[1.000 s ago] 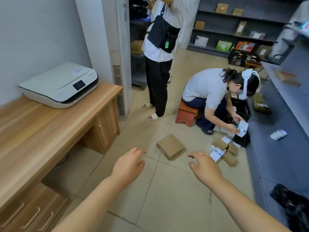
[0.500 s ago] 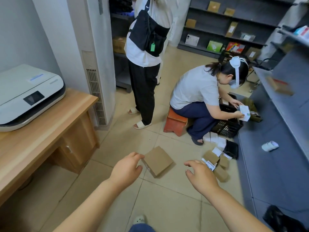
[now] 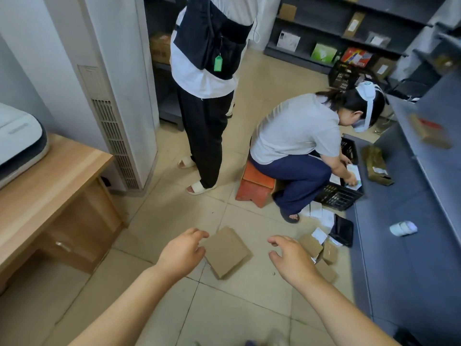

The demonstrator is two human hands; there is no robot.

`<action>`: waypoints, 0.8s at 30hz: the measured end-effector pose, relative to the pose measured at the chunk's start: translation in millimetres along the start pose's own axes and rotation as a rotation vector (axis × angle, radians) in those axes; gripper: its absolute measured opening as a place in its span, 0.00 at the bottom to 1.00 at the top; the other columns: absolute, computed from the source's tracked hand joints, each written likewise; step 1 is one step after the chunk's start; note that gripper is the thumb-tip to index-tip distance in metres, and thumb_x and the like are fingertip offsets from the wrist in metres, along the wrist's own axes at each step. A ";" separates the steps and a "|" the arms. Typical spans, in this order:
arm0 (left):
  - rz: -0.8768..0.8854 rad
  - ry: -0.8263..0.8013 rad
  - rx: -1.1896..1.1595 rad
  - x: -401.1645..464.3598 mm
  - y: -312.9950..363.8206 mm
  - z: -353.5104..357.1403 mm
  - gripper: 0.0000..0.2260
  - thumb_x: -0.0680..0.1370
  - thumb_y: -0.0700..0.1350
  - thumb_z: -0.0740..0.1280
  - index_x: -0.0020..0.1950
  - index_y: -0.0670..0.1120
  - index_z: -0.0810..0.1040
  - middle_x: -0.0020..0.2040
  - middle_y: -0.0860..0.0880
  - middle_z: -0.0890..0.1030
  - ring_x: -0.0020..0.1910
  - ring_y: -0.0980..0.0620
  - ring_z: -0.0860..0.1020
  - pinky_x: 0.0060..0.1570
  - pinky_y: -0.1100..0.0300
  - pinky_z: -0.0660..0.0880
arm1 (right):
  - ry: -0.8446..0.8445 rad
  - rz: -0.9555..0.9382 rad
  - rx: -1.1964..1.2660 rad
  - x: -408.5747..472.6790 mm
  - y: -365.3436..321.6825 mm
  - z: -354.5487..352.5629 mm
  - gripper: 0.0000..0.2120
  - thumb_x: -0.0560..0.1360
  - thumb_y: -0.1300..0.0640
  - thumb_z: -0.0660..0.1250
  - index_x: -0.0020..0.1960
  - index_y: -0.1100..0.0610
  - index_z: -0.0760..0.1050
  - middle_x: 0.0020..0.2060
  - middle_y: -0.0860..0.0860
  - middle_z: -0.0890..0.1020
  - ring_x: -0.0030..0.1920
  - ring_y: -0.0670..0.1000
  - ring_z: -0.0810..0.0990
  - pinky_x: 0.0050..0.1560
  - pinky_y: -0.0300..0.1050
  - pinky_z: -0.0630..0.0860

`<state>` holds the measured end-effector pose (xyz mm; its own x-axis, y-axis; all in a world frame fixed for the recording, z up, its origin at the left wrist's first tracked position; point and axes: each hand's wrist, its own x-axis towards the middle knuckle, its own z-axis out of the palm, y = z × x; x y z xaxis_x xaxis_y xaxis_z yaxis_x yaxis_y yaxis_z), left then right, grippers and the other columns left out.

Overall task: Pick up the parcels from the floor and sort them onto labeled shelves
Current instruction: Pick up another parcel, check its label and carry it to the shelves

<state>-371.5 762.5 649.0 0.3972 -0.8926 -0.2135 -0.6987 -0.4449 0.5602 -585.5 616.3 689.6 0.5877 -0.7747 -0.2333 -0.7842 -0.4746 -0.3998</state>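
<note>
Both hands reach low in the frame's centre, left hand (image 3: 183,253) and right hand (image 3: 290,258), fingers spread wide and empty, flanking the flat brown parcel (image 3: 225,250) on the floor tiles (image 3: 249,308). A one-sided grab could slide it away, or the right hand may snag the small parcels (image 3: 321,253) just beside. The left hand overlaps the parcel's edge, so contact is probably not yet made; no shelf labels are legible.

Lower centre of the frame: a flat cardboard parcel (image 3: 225,252) lies on the tiled floor (image 3: 244,318) between two empty hands — left hand (image 3: 183,252) overlapping its edge, right hand (image 3: 290,258) spread apart beside it. Smaller parcels (image 3: 321,253) sit right of centre.
</note>
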 end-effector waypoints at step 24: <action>-0.678 0.282 -0.334 195.1 53.1 150.6 0.15 0.77 0.43 0.61 0.62 0.52 0.73 0.61 0.55 0.75 0.54 0.56 0.77 0.47 0.62 0.70 | -0.416 -0.320 -0.216 311.8 155.1 27.4 0.17 0.75 0.58 0.60 0.63 0.53 0.72 0.60 0.50 0.77 0.61 0.51 0.73 0.55 0.42 0.70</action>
<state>-420.8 553.8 516.6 0.8375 -0.3645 -0.4072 -0.0552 -0.7978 0.6004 -518.5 312.5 530.6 0.7973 -0.3689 -0.4777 -0.5513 -0.7672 -0.3277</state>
